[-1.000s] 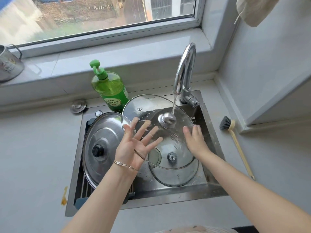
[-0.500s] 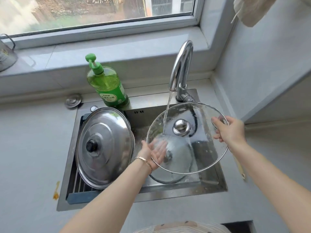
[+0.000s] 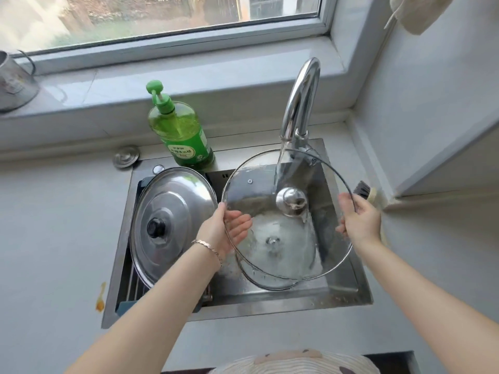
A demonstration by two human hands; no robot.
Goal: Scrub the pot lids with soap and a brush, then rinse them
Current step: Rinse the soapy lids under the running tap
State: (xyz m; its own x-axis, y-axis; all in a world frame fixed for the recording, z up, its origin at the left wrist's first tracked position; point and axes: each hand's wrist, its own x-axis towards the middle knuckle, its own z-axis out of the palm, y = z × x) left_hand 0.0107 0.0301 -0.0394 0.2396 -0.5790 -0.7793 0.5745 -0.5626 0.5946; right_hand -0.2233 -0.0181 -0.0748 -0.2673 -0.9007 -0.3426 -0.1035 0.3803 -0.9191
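Observation:
Over the sink I hold a large glass lid (image 3: pixel 253 190) with a metal knob, tilted under the running tap (image 3: pixel 298 103). My left hand (image 3: pixel 224 229) grips its left rim, fingers under the glass. My right hand (image 3: pixel 360 221) grips the right rim. Water runs down onto the glass near the knob. A second glass lid (image 3: pixel 272 265) lies flat in the sink bottom beneath it. A steel lid (image 3: pixel 172 225) with a black knob leans on the rack at the sink's left. The brush (image 3: pixel 363 190) lies on the counter behind my right hand, mostly hidden.
A green soap bottle (image 3: pixel 181 133) stands behind the sink (image 3: pixel 337 295). A small metal plug cover (image 3: pixel 125 157) lies on the counter left of it. A metal pot (image 3: pixel 13 82) sits on the window sill at far left. A wall and cabinet rise on the right.
The glass lid has shifted left under the stream. My left hand moved from beneath the glass to grip its left rim. My right hand keeps its hold on the right rim.

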